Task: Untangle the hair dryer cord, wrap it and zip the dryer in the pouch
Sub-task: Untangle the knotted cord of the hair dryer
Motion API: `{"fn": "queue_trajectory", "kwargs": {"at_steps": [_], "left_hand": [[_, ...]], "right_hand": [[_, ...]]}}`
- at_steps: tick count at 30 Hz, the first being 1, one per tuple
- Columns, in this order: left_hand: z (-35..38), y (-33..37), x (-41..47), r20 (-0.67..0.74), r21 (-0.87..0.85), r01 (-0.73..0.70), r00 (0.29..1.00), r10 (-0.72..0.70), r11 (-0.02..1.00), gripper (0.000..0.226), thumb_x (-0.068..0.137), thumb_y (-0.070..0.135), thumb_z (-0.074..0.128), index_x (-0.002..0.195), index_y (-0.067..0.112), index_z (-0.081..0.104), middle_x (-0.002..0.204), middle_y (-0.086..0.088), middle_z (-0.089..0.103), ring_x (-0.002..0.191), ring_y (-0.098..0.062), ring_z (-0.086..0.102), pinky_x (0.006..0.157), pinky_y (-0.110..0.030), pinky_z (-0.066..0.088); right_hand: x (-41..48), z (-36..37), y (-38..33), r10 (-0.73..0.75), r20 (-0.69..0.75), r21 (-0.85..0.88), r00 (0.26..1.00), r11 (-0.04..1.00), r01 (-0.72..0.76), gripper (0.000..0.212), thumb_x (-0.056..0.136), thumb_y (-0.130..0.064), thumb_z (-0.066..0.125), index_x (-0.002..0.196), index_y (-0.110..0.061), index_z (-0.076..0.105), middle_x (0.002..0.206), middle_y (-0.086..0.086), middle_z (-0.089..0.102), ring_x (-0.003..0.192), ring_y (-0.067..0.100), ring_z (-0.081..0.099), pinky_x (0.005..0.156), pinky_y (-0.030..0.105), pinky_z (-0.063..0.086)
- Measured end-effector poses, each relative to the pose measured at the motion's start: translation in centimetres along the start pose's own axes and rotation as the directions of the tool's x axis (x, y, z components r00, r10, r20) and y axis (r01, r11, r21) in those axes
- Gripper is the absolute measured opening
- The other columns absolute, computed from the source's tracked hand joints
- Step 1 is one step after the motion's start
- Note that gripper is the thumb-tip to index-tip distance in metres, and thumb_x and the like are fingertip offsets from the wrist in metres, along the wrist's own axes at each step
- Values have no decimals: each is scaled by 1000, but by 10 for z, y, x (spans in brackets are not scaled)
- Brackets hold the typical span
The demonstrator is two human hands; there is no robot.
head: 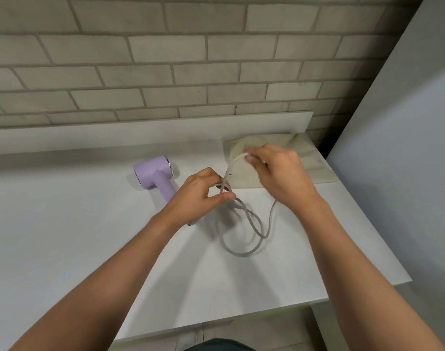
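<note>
A lilac hair dryer lies on the white counter, its handle pointing toward my left hand. Its grey cord runs in loose loops on the counter between my arms. My left hand pinches the cord where the strands cross, just right of the dryer's handle. My right hand holds a raised stretch of the same cord between thumb and fingers, above a beige fabric pouch. The pouch lies flat at the counter's back right corner, partly hidden by my right hand.
A grey brick wall rises behind a low white ledge at the counter's back. The counter's right edge drops off beside a pale wall panel. Floor shows below the front edge.
</note>
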State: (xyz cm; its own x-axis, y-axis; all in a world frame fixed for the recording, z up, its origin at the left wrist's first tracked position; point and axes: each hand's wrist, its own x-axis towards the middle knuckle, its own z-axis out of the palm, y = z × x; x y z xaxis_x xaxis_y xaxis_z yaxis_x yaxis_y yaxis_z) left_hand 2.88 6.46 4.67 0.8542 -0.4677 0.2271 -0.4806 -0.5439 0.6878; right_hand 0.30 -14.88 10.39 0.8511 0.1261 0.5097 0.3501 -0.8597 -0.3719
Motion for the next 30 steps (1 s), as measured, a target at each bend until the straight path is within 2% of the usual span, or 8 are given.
{"fn": "queue_trajectory", "kwargs": {"at_steps": [3,9,11,16,21,23,26,30], "left_hand": [[5,-7,-5,-33,-9,29,999,-30,1000,15,97,37,68,96,25,77,89,12,60,69,-4,55,68,-15,38],[2,-3,3,-79,-85,64,994,-70,994,16,97,36,68,93,26,80,80,6,65,73,-7,57,67,-13,37],[2,-2,5,-65,-74,59,996,-64,995,17,96,37,68,92,25,80,79,2,65,75,-10,58,67,-16,38],[4,-1,7,-51,-14,54,997,-54,998,19,95,39,69,90,24,80,80,1,66,80,-11,59,70,-16,40],[5,6,6,-59,-11,29,998,-29,1000,13,94,34,71,94,26,81,79,11,60,76,-1,57,68,-11,38],[3,5,5,-60,-19,20,998,-21,1000,9,93,34,72,94,29,81,81,13,60,78,1,57,69,-10,37],[-1,4,3,-46,-23,43,998,-44,999,3,91,35,74,91,33,77,89,12,60,75,4,55,68,-11,37],[-1,-6,-1,-29,-11,88,996,-88,996,12,96,35,67,94,29,77,89,11,61,75,-1,55,71,-17,39]], "right_hand": [[5,-20,8,143,-181,107,973,986,-125,23,102,-24,61,117,-13,76,99,6,77,89,22,68,84,32,51],[-3,-31,15,233,-141,121,962,969,-217,23,104,-22,58,116,-11,75,98,7,76,87,24,66,82,43,54],[-7,-29,18,254,-94,22,963,967,-253,29,102,-16,56,128,-13,70,113,6,72,97,27,66,84,43,55],[-16,-19,-8,-36,62,-122,997,992,43,77,75,3,52,148,-23,49,143,1,48,125,29,52,85,39,55],[-21,10,-22,-66,289,-278,955,949,150,24,102,-29,52,121,-25,68,110,-6,64,107,21,56,66,31,42],[-20,12,-19,-24,319,-288,947,950,121,26,107,-36,46,111,-25,69,102,-6,62,104,21,58,66,32,42],[-19,9,-12,-17,223,-267,975,960,78,24,107,-36,49,112,-24,69,103,-4,62,102,25,60,66,36,46],[-14,-8,9,86,-111,-82,990,992,-96,20,105,-29,53,110,-18,69,102,3,67,93,32,65,74,45,54]]}}
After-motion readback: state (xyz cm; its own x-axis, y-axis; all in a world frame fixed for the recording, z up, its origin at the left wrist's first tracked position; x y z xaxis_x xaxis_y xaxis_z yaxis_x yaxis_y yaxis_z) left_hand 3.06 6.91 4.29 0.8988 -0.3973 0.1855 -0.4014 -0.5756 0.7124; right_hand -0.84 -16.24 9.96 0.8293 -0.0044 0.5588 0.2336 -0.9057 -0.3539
